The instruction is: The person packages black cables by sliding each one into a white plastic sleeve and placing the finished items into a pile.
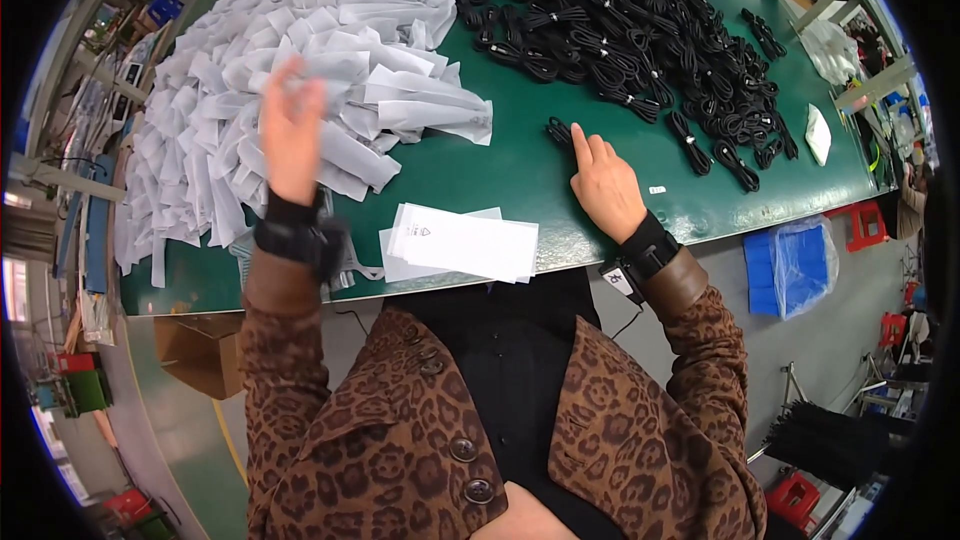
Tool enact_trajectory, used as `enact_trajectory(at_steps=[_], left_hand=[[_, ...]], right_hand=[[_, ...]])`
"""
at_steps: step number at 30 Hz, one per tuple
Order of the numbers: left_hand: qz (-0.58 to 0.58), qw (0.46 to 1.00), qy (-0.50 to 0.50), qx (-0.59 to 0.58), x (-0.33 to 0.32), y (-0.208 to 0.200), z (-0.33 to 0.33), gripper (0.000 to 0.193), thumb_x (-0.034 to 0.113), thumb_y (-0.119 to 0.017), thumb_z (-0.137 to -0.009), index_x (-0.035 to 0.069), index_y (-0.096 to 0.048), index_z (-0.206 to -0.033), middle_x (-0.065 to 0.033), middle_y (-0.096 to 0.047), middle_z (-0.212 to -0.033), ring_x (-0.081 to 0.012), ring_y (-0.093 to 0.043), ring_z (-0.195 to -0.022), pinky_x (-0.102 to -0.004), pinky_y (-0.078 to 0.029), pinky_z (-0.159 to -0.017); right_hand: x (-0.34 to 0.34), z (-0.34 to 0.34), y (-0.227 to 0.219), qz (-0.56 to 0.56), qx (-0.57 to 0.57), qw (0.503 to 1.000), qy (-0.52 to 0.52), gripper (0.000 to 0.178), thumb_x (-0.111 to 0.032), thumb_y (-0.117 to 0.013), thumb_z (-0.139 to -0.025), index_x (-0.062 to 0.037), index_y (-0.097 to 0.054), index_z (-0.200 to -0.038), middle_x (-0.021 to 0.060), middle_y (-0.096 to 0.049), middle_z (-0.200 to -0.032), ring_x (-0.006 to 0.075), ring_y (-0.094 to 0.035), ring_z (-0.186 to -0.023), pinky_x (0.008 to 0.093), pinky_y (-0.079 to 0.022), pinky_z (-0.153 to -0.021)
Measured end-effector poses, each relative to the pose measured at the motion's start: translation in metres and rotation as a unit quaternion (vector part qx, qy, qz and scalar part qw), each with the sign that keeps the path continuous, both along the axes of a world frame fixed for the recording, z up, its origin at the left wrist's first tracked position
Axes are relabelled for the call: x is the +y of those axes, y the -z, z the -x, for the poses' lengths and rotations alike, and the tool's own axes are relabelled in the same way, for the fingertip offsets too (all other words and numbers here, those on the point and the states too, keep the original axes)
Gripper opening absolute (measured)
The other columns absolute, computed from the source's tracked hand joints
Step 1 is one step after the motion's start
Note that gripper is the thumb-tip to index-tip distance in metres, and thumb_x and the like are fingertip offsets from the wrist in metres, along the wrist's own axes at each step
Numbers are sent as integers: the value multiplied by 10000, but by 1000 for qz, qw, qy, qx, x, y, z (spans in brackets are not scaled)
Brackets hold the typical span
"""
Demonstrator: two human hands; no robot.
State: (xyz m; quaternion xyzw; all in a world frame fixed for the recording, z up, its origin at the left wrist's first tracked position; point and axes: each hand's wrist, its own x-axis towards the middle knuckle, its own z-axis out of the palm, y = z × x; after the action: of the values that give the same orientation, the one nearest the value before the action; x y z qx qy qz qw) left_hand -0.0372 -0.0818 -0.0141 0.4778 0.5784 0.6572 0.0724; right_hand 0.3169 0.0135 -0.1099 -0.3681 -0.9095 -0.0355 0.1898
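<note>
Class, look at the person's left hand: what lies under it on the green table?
Under the left hand lies the heap of white bags, spread over the green table. The hand covers the bags directly below it, so whether it grips one cannot be seen.

This is a factory packing floor or workshop. A long green desk [480, 175] carries work in bulk: a big heap of white paper sleeves [250, 70] on the far left and a big heap of bundled black cables [620, 10] on the far right. Around it stand blue crates [165, 8] at far left, a blue plastic-lined bin [795, 265] and red stools [865, 225] at right, and a cardboard box [195, 355] under the near left edge.
</note>
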Motion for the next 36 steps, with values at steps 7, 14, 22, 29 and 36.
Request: enact_trajectory(at_steps=[7, 14, 22, 29, 36], left_hand=[[177, 913, 328, 167, -63, 69, -127, 172, 43, -723, -825, 43, -650, -981, -83, -592, -954, -238, -650, -827, -334, -526, -725], [210, 897, 291, 258, -64, 88, -145, 120, 100, -702, -847, 38, -601, -872, -101, -557, -898, -315, -601, -796, -402, -499, -704], [211, 932, 235, 176, -63, 93, -144, 65, 62, -652, -879, 24, -600, -884, -114, -606, -834, -297, -629, -796, -368, -500, -687], [261, 935, 236, 53, -64, 88, -146, 32, 2, -627, -896, -14, -608, -915, -97, -631, -847, -228, -622, -753, -294, -500, -701], [149, 935, 290, 136, -60, 77, -147, 57, -2, -648, -878, -6, -593, -893, -102, -632, -944, -217, -618, -820, -299, -500, -722]], right_hand=[[-37, -3, -8, 114, 127, 985, -28, 471, -114, -643, -913, -35, -507, -1357, 145, -557, -937, 352, -601, -737, 429, -511, -633], [-84, -14, -23, 173, 174, 968, -46, 477, -83, -674, -890, -55, -541, -1347, 151, -550, -903, 355, -582, -712, 412, -483, -611], [-102, -26, -34, 112, 172, 974, -95, 508, -51, -722, -826, -89, -598, -1317, 103, -547, -867, 282, -575, -685, 382, -477, -598], [-98, -28, -39, 65, 109, 978, -167, 482, -63, -733, -816, -95, -621, -1283, 76, -551, -852, 259, -577, -700, 365, -486, -616], [-84, -27, -25, 287, 175, 928, -157, 323, -99, -701, -874, -83, -652, -1193, 66, -576, -880, 247, -596, -772, 324, -503, -653]])
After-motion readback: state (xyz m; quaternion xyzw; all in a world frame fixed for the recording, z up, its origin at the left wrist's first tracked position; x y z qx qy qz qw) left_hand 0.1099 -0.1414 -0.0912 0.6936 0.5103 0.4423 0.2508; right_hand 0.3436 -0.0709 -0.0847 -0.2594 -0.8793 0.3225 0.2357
